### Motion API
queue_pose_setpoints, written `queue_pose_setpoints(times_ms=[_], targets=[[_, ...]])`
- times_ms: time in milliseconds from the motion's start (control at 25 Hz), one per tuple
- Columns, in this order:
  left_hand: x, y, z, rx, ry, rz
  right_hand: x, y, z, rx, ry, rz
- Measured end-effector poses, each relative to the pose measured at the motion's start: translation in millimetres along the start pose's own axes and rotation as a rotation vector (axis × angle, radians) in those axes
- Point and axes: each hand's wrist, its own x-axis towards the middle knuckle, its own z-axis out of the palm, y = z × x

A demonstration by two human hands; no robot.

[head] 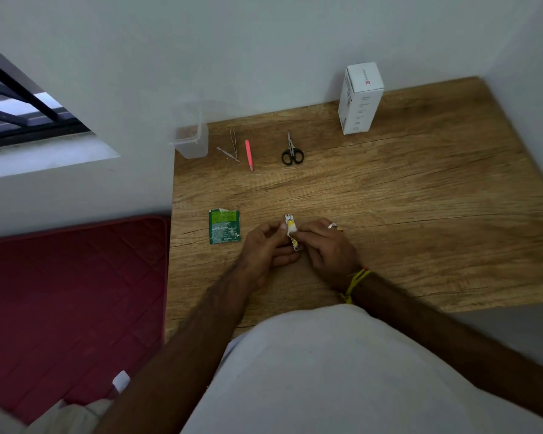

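A small metal nail clipper [292, 233] with yellow markings is held upright-ish above the wooden table [405, 214], between both hands. My left hand [265, 252] grips its lower part with curled fingers and thumb. My right hand [329, 249], wearing a ring and a yellow wrist thread, pinches a small white wipe [290, 231] against the clipper's middle. The clipper's lower end is partly hidden by my fingers.
A torn green sachet [224, 227] lies left of my hands. Farther back lie two steel tweezers [231, 147], a pink tweezer [249, 155] and small black-handled scissors [292, 151]. A clear plastic container [190, 140] stands at the back-left corner, a white box [359, 98] at the back. A red mat [69, 302] lies left.
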Motion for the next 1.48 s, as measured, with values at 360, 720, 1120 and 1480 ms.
queue_pose_setpoints(times_ms=[360, 720, 1120, 1480], targets=[[-5, -5, 1, -0.015, -0.03, 0.07, 7, -2, 2, 0.027, 0.036, 0.086], [-7, -3, -1, -0.022, -0.054, 0.059, 12, -2, -10, 0.166, 0.34, 0.425], [-7, -7, -5, -0.06, -0.058, 0.095, 22, -6, -20, -0.058, 0.194, 0.627], [-7, -5, -2, 0.029, -0.051, 0.24, 36, -39, -28, 0.46, -0.034, 0.783]])
